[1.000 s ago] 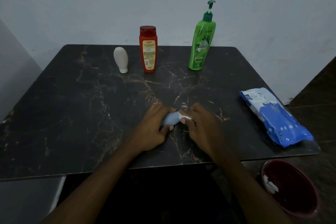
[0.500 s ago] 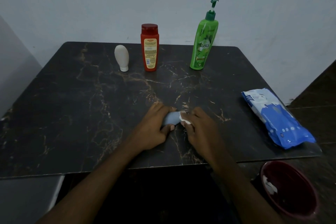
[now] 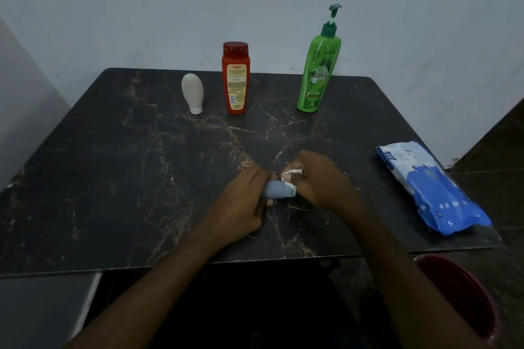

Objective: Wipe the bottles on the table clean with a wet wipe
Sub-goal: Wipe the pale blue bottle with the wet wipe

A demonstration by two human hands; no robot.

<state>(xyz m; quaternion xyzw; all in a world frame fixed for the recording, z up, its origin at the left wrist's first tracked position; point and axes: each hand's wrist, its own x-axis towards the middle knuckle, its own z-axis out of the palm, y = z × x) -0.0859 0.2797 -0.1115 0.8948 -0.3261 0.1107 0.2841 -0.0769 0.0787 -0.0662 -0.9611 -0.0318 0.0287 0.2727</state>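
Observation:
A small grey-blue bottle (image 3: 278, 189) lies on its side near the front middle of the dark marble table (image 3: 113, 178). My left hand (image 3: 241, 204) grips its left end. My right hand (image 3: 320, 178) pinches a crumpled white wet wipe (image 3: 290, 178) against the bottle's right end. Along the table's far edge stand a white upside-down bottle (image 3: 192, 96), a red bottle (image 3: 236, 78) and a tall green pump bottle (image 3: 319, 71).
A blue and white wet-wipe pack (image 3: 431, 187) lies at the table's right edge. A dark red bin (image 3: 465, 297) sits on the floor below the front right corner. A pale wall rises behind the table.
My right hand has slid the wipe a little to the right, toward the bottle's end, baring more of the bottle. My left hand keeps its grip.

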